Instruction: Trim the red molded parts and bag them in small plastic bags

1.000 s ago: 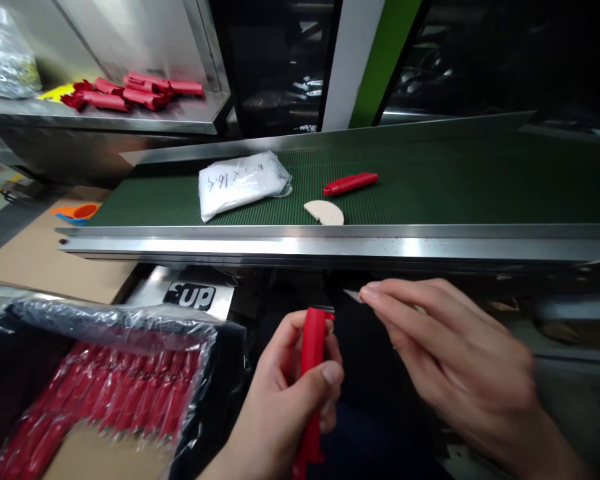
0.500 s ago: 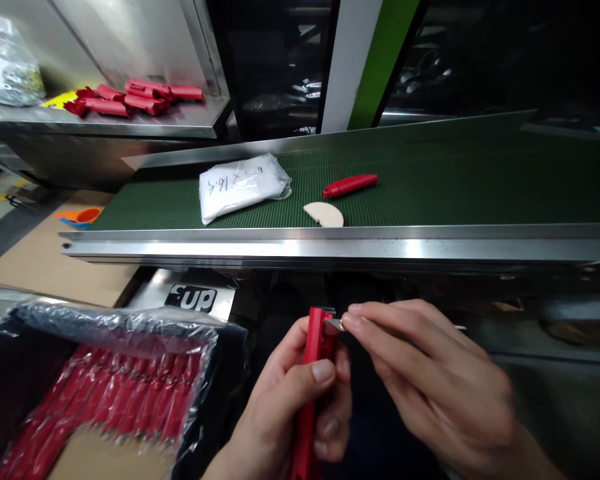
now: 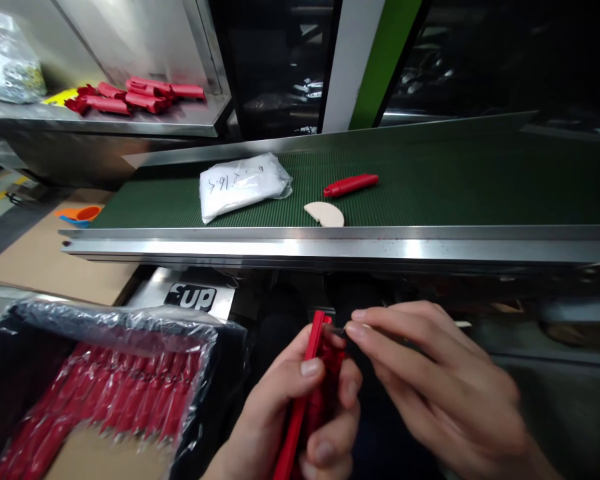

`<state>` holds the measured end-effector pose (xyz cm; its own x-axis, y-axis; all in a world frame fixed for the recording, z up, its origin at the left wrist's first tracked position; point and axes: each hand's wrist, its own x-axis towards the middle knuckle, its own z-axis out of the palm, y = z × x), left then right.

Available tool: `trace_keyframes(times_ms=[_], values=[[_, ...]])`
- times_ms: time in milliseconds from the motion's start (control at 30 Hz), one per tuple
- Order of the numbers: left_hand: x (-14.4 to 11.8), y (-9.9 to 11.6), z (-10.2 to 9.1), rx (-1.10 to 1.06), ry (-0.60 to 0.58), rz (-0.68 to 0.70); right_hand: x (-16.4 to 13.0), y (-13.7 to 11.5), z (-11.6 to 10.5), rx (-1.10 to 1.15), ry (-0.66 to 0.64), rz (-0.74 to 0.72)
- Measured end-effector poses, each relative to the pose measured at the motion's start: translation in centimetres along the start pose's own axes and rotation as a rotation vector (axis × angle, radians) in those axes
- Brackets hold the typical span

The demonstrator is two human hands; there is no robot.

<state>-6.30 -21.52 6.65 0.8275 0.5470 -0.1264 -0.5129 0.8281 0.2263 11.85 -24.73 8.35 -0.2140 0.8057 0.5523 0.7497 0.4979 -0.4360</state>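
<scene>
Left hand (image 3: pixel 300 407) grip closed on red handle (image 3: pixel 305 393) | right hand (image 3: pixel 430 380) pinching small blade (image 3: pixel 339 330) at its top

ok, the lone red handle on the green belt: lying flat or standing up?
Lying flat. The red handle rests lengthwise on the green belt, apart from the white bag and the pale half-disc.

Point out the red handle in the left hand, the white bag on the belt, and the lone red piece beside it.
red handle (image 3: pixel 314 347), head view, upper end above the thumb
white bag (image 3: pixel 243 185), head view, middle
red piece (image 3: pixel 351 185), head view, mid-length
</scene>
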Motion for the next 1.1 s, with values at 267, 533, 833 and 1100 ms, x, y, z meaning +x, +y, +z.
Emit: trace_keyframes(times_ms=[267,533,833,1100], values=[[-0.2,-0.3,0.5,-0.022,0.014,0.021,0.5,-0.2,0.1,-0.073,0.037,-0.007],[0.3,0.0,-0.3,-0.015,-0.084,0.0,0.4,-0.2,-0.2,-0.109,0.051,-0.03],[0.4,-0.7,-0.6,-0.012,-0.129,0.015,0.2,-0.1,-0.1,-0.104,0.044,-0.04],[0.3,-0.9,0.2,-0.126,-0.021,-0.027,-1.1,0.3,-0.4,-0.168,-0.028,-0.072]])
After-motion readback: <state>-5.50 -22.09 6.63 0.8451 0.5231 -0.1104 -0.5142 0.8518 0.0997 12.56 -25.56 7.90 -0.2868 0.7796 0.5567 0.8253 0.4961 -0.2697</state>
